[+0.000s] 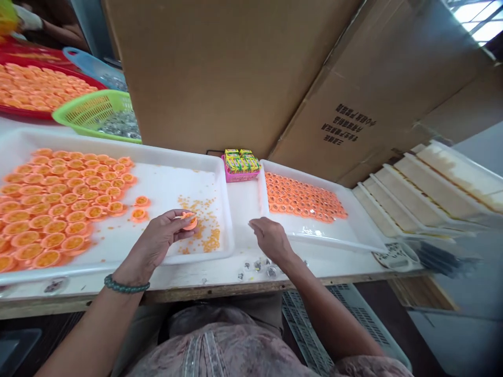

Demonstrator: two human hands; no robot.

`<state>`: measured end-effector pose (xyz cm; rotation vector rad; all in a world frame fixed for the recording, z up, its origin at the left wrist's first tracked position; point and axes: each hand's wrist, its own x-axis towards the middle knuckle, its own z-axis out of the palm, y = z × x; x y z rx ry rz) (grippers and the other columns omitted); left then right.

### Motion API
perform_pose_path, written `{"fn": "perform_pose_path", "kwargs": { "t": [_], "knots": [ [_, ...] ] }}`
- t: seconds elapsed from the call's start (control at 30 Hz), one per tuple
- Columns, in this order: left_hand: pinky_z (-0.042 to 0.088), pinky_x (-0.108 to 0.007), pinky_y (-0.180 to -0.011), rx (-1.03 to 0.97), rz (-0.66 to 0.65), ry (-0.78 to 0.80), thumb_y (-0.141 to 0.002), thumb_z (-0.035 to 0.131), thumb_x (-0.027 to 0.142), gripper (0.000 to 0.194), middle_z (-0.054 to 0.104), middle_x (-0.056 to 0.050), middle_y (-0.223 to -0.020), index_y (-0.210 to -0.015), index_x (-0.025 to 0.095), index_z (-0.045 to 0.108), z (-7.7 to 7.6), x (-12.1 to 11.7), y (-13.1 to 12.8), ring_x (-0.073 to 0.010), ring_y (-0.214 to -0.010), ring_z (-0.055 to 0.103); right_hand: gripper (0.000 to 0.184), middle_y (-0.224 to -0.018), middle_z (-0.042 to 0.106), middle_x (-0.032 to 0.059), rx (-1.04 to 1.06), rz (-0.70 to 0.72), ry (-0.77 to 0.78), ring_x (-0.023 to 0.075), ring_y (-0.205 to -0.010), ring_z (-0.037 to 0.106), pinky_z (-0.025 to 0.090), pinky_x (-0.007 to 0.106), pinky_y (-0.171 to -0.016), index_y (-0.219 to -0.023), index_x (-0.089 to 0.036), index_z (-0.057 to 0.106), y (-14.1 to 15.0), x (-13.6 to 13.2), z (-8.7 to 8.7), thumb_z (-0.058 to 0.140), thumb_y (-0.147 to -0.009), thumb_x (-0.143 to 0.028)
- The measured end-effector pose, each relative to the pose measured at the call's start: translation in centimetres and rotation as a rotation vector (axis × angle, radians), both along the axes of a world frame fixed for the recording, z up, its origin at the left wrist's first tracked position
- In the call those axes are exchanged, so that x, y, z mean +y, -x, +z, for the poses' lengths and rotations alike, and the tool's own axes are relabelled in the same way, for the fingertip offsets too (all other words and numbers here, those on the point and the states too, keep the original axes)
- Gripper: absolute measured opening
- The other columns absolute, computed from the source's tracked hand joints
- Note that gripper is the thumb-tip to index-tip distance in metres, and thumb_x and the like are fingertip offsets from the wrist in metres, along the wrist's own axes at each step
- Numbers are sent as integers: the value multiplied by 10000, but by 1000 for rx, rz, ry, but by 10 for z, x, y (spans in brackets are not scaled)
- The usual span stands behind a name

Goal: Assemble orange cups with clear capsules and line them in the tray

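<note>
Left grip [161,234] pinching one orange cup [190,222] between thumb and fingers, held just above the white tray [168,180], beside a scatter of loose orange granules [206,226]. The tray's left side carried a dense heap of the same cups [47,209], with two sitting apart [139,208] nearer the hand. Right grip [271,241] empty, fingers loosely spread, hovering over the counter [243,220] between the trays, near the second white tray [314,238], which held orange cups in tight rows [304,198]. Small clear beads [257,265] lay on the counter near the right wrist. Beyond: pink basket [236,177] of yellow-green packets [241,161] (contents too small to read), green basket [92,112], red tray [39,112] of orange cups.
</note>
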<state>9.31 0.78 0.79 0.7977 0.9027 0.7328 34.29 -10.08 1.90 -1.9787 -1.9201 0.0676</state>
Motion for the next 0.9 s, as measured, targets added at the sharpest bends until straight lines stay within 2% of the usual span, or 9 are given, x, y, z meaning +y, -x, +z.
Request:
{"fn": "perform_pose_path", "kwargs": {
  "t": [0.1, 0.2, 0.33, 0.43, 0.63, 0.9],
  "knots": [
    [551, -246, -672, 65, -5, -10, -629, 758, 243, 284, 684, -32, -780, -861, 151, 622, 0, 0, -1, -151, -687, 659, 184, -783, 652, 54, -35, 70, 160, 149, -750, 615, 471, 235, -688, -854, -175, 680, -4, -17, -14, 501, -855, -131],
    [544, -231, -649, 101, 24, -40, -619, 762, 274, 293, 678, -19, -766, -849, 155, 626, -1, -1, -1, -145, -670, 654, 180, -829, 650, 56, 20, 103, 175, 143, -794, 614, 470, 230, -719, -863, -177, 688, -7, -33, -22, 516, -850, -124],
    [536, -214, -648, 145, 27, -65, -623, 762, 302, 282, 677, -10, -753, -837, 163, 642, -2, -2, -2, -134, -667, 648, 170, -785, 642, 48, 83, 73, 218, 149, -791, 608, 471, 246, -728, -804, -170, 694, -19, -60, -22, 536, -838, -116],
    [541, -224, -648, 157, 11, -77, -609, 774, 297, 291, 674, -12, -751, -831, 157, 648, -1, -3, -4, -134, -667, 637, 137, -854, 644, 53, 98, 88, 277, 168, -846, 603, 472, 276, -773, -863, -176, 692, -23, -76, -26, 596, -792, -109],
    [535, -225, -660, 164, 2, -68, -636, 760, 273, 291, 675, -4, -753, -865, 148, 631, 2, -5, -6, -135, -684, 634, 183, -931, 628, 65, 71, 138, 282, 169, -907, 593, 469, 278, -810, -968, -175, 665, -15, -74, -42, 588, -808, -131],
    [527, -240, -681, 174, 22, -73, -628, 762, 274, 307, 678, -7, -757, -871, 142, 627, 4, -6, -4, -141, -696, 639, 293, -1011, 623, 104, -41, 174, 203, 206, -986, 574, 469, 330, -866, -1107, -136, 583, -13, -73, -42, 565, -815, -154]
  ]
}}
